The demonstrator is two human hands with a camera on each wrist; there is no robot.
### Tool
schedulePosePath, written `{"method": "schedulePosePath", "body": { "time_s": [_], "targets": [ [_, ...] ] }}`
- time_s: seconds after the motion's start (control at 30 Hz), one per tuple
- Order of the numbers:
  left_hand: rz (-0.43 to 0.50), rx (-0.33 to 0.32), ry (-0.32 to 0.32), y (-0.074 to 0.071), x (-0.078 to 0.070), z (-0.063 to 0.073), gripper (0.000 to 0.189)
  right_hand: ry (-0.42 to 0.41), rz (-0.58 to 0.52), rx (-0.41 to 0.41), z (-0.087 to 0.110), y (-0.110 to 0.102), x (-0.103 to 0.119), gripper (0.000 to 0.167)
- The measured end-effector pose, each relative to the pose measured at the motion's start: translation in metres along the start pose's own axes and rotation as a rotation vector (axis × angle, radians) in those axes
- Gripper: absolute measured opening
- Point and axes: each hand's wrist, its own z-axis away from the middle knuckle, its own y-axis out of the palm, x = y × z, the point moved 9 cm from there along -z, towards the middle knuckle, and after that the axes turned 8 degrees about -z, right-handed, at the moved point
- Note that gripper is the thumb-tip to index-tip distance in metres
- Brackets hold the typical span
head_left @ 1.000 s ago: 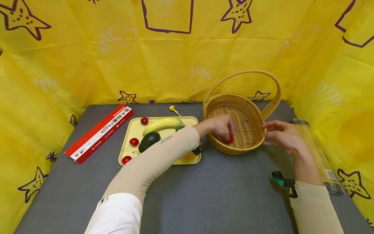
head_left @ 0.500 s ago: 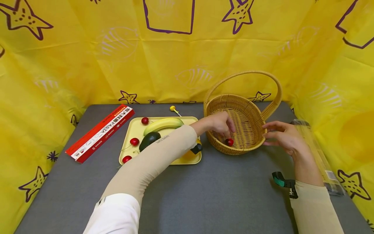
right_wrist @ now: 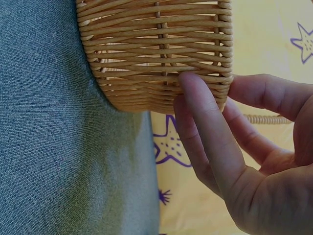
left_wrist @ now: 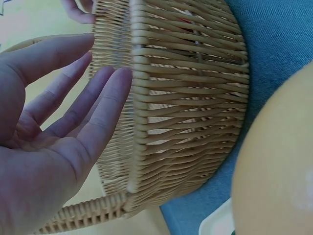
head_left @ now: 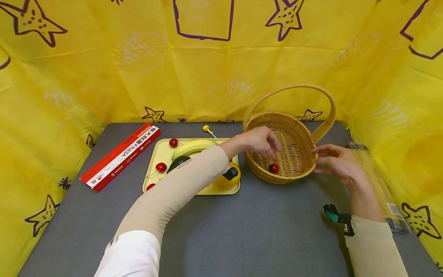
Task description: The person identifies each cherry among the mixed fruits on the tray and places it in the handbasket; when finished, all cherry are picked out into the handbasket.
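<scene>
1. Two bare hands at one wicker basket (head_left: 294,150) with one tall handle, upright on one grey table (head_left: 259,227).
2. Left hand (head_left: 261,141) above the inside of the basket, fingers loosely bent and parted (touching the rim or just over it, cannot tell).
3. Right hand (head_left: 340,163) at the right side of the rim, lightly pinching the basket's wall between thumb and fingertips.
4. One red cherry (head_left: 273,168) inside the basket, on the woven floor near the front wall, just below the left hand's fingertips.
5. Three more cherries (head_left: 160,167) on the left part of one pale yellow tray (head_left: 155,154) (the nearest partly behind the left sleeve), making four in sight.
6. On the same tray, one banana (head_left: 194,146), one dark avocado (head_left: 175,161) half covered by the sleeve, and one yellow-orange fruit (head_left: 237,177) beneath something black.
7. Behind the tray, one yellow lollipop (head_left: 206,128).
8. Left of the tray, one red-and-white pasta box (head_left: 121,157), set aslant.
9. Beside the right forearm, one clear package (head_left: 375,181).
</scene>
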Motion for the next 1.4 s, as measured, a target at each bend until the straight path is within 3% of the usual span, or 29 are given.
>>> {"method": "schedulePosePath", "body": {
  "time_s": [0.23, 0.63, 0.83, 1.03, 1.2, 1.4],
  "targets": [
    [0.038, -0.026, 0.037, -0.010, -0.008, 0.014, 0.024, -0.008, -0.031, -0.001, -0.001, -0.001, 0.000, 0.026],
    [0.117, -0.079, 0.091, -0.023, -0.017, 0.042, 0.024, -0.001, -0.010, 0.002, -0.001, 0.000, -0.001, 0.030],
    [0.139, -0.107, 0.121, -0.030, -0.016, 0.057, 0.027, -0.002, -0.026, 0.000, -0.001, -0.001, -0.002, 0.028],
    [0.090, -0.176, 0.169, -0.040, -0.016, 0.077, 0.025, -0.004, -0.020, 0.000, -0.003, -0.001, -0.003, 0.028],
    [0.115, -0.220, 0.194, -0.046, -0.010, 0.094, 0.026, -0.006, -0.004, 0.005, -0.002, 0.001, -0.001, 0.031],
    [0.122, -0.276, 0.166, -0.050, -0.002, 0.113, 0.027, -0.015, 0.010, -0.005, 0.000, 0.000, 0.000, 0.035]
  ]
}}
